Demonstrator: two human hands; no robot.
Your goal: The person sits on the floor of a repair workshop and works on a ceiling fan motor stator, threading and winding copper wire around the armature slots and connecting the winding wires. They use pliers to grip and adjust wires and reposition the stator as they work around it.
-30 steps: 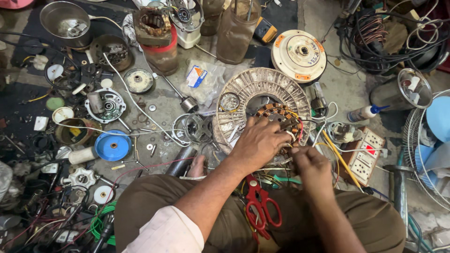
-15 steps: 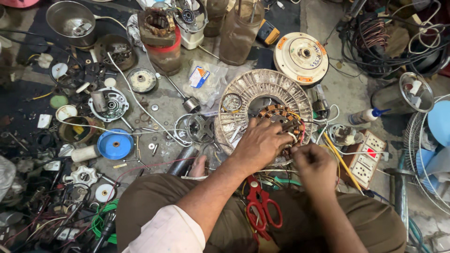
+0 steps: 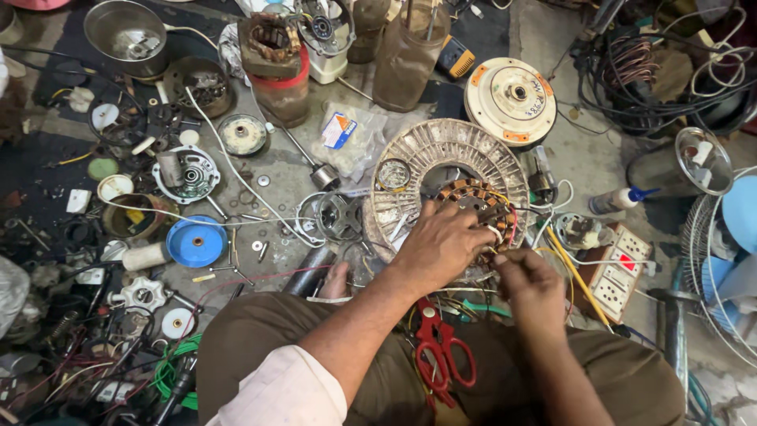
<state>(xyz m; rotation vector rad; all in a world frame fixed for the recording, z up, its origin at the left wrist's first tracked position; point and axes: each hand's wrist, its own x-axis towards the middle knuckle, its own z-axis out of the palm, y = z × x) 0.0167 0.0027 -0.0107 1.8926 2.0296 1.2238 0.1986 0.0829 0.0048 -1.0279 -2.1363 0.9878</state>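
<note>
copper-wound stator (image 3: 473, 197) sits in the finned housing (image 3: 441, 150); left hand (image 3: 441, 244) presses it, right hand (image 3: 530, 284) pinches wires (image 3: 505, 229).

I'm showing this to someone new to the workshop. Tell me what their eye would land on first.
Both hands meet at centre on a copper-wound motor core set in a ribbed round metal housing: the left hand lies over it and the right hand pinches thin wires beside it. Red scissors lie on the lap below, and a blue disc stands out in the clutter at left.
</note>
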